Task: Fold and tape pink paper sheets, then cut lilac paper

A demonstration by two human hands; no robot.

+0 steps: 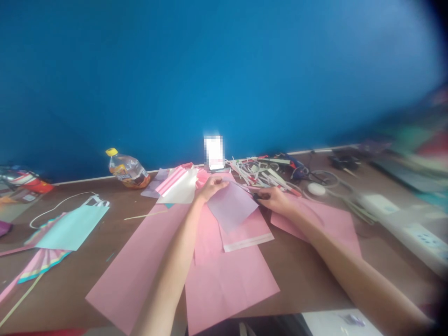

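Note:
My left hand (pixel 213 186) pinches the upper left corner of a lilac paper sheet (pixel 233 205), raised above pink paper. At that sheet's right side, my right hand (pixel 275 199) is closed around what looks like dark-handled scissors (pixel 258 196); blur and the fingers hide most of them. Beneath lies a pink paper piece with a pale strip along one edge (pixel 248 239). Larger pink sheets (pixel 231 289) spread below it toward the table's front edge. Another pink sheet (pixel 329 217) rests under my right forearm.
A pile of paper strips (pixel 257 171) lies behind my hands, beside a lit, pixelated screen (pixel 214 154). At left are a tilted bottle with a yellow cap (pixel 129 171) and a mint paper bag (pixel 75 228). Cables (pixel 325 179) and a white power strip (pixel 409 228) lie at right.

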